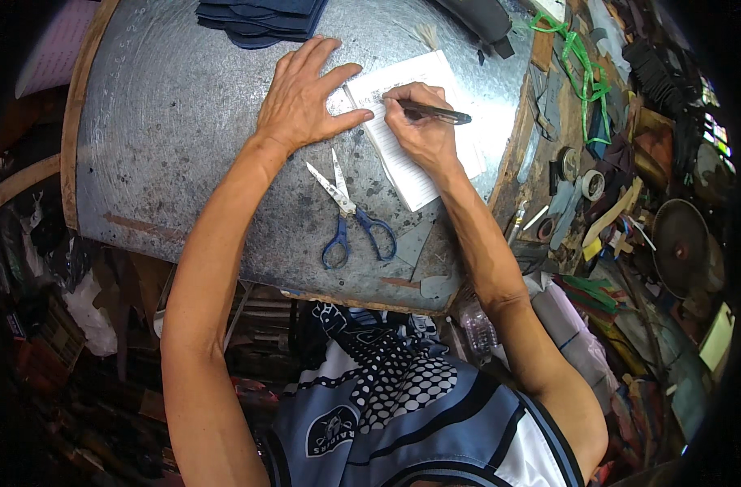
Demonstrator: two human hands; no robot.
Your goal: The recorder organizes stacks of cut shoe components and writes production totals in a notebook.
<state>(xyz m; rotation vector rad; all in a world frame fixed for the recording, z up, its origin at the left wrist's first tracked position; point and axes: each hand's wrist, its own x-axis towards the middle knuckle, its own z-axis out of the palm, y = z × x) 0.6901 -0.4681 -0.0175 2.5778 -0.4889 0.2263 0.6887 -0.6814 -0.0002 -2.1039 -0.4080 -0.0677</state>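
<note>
A lined notepad (409,180) lies at a slant on the metal-topped table (159,138), with handwriting near its upper part. In my right hand (425,138) is a dark pen (439,113), gripped between thumb and fingers, its tip down at the page. My left hand (305,101) rests flat on the table with fingers spread, the thumb reaching the pad's left edge. Just below the left hand lie scissors (347,207) with blue handles, their blades slightly apart.
Dark blue fabric pieces (261,18) are stacked at the far edge. A dark object (476,20) lies at the far right. Along the right side, a wooden ledge holds green tape (585,69), tape rolls (592,185) and assorted tools. A round fan-like object (683,247) stands beyond.
</note>
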